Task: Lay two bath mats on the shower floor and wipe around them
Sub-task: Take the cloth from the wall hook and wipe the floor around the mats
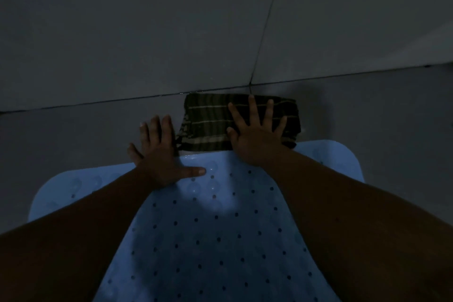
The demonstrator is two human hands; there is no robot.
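Light: dim, colours muted.
Floor (61, 135): grey tiles, meeting a grey tiled wall (147, 19) along a dark joint line.
Bath mat (208, 240): pale blue, dotted with small holes and with suction cups showing near its far edge; it lies flat on the floor, its far edge near the wall. Only one mat can be made out.
Cloth (210, 127): dark with pale stripes, folded, lying on the floor between the mat's far edge and the wall joint, touching or just beside the mat edge.
Left hand (159, 154): fingers straight and spread, palm down at the mat's far edge; thumb lies on the mat, the other fingers reach onto the floor just left of the cloth. It grasps nothing.
Right hand (257, 135): fingers spread wide and flat, pressing down on the cloth, nothing gripped.
Forearms: both bare, crossing over the mat from the near corners.
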